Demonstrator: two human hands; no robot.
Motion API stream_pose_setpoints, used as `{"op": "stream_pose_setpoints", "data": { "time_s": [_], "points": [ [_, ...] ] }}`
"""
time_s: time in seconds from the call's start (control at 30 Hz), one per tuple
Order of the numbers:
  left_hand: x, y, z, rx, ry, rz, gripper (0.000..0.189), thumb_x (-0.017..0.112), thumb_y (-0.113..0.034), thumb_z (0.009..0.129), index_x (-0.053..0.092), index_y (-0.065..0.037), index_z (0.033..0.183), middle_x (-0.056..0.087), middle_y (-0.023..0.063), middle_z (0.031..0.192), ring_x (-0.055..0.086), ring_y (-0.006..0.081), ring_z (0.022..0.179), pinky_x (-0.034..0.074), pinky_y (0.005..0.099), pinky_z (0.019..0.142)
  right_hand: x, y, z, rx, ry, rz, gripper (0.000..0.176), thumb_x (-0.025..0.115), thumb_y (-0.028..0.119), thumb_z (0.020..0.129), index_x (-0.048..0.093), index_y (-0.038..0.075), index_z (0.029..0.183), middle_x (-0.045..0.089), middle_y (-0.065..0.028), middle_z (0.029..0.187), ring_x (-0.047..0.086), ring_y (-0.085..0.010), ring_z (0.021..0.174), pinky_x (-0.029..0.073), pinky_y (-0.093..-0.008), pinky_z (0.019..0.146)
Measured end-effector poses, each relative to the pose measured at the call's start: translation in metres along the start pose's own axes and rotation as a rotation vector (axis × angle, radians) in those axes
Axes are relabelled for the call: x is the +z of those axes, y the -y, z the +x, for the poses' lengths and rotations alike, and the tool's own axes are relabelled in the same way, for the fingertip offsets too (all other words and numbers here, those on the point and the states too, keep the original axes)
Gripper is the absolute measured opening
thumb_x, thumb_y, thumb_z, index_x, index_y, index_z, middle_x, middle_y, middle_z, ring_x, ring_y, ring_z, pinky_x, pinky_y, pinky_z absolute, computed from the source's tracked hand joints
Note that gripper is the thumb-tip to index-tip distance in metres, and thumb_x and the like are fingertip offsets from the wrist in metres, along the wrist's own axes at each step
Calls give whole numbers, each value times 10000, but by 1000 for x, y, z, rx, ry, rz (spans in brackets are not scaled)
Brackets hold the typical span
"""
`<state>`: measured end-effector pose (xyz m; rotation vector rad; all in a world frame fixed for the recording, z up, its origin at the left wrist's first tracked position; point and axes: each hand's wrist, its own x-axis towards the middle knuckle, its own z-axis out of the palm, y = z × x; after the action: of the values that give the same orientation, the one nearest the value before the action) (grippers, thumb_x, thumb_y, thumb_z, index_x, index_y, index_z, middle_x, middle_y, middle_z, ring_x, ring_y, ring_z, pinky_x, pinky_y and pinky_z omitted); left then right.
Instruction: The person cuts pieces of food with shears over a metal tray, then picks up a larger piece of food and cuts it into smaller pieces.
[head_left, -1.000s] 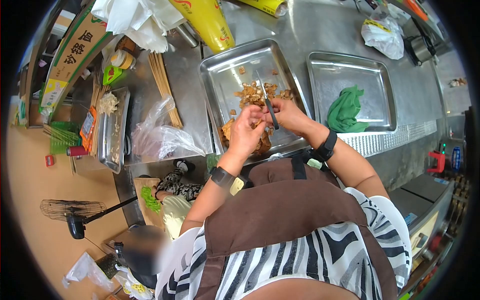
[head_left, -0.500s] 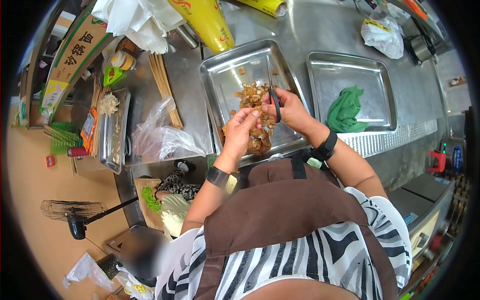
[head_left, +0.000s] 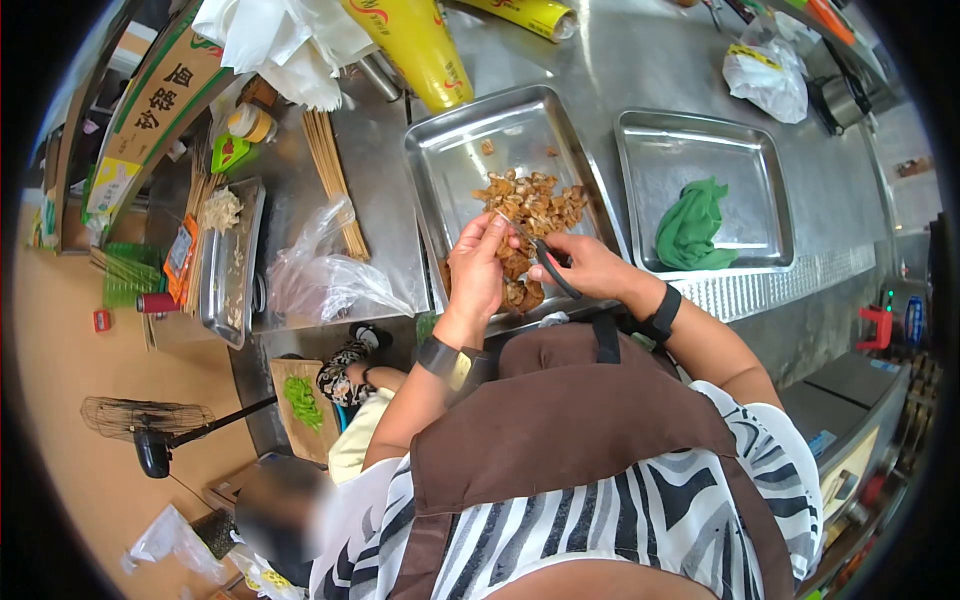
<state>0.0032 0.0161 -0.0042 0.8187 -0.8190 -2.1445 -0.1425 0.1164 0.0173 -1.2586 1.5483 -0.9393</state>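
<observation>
Right hand [head_left: 598, 268] nearer the apron [head_left: 570, 420], scissors [head_left: 546, 259] now tilted toward left hand [head_left: 477, 272]

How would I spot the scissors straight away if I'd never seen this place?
On the steel counter, find the metal tray heaped with brown pieces. Above its near end, the right hand holds the scissors. Their dark handle stands out against the brown pieces and shiny metal.

Shiny stainless-steel counter [head_left: 595, 80], plain tan backdrop [head_left: 215, 365] at left, standing fan [head_left: 153, 455], grey unit [head_left: 850, 388] at right
</observation>
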Motion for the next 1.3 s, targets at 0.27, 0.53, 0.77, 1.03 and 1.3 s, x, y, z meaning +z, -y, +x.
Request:
{"op": "stream_pose_setpoints", "data": {
  "time_s": [0.27,0.53,0.77,1.03,1.3],
  "points": [
    [0,5,-1,-15,3,60,166,571,-121,897,555,0,1009,577,51,834,519,120,734,435,240,706,7,-6,2,21,-74,55,390,661,345,824,507,11,694,432,-43,579,390,-118,566,340,-283,513],
    [0,2,-4,-28,-18,89,170,584,-121,889,572,8,999,603,60,828,536,120,712,446,240,691,6,-17,3,47,-103,-163,315,686,304,816,586,18,728,490,2,558,409,-79,532,332,-270,464],
    [2,8,-6,-11,98,355,261,578,-133,895,501,28,1086,626,95,857,584,135,716,475,240,678,-3,3,14,90,-148,514,265,707,238,797,622,27,934,601,10,701,515,-42,637,386,-202,549],
    [2,2,-7,-86,152,312,264,568,-131,902,473,9,1105,610,88,907,588,127,727,479,253,686,-5,-8,27,159,-9,570,155,670,163,795,593,48,866,592,-3,664,552,-74,616,405,-210,542],
    [-6,2,-7,-10,111,482,198,572,-157,905,538,-4,1025,611,50,855,558,86,736,456,235,668,-9,0,31,185,-114,525,161,669,160,791,588,44,869,569,1,648,532,-77,567,398,-209,516]
  ]
}}
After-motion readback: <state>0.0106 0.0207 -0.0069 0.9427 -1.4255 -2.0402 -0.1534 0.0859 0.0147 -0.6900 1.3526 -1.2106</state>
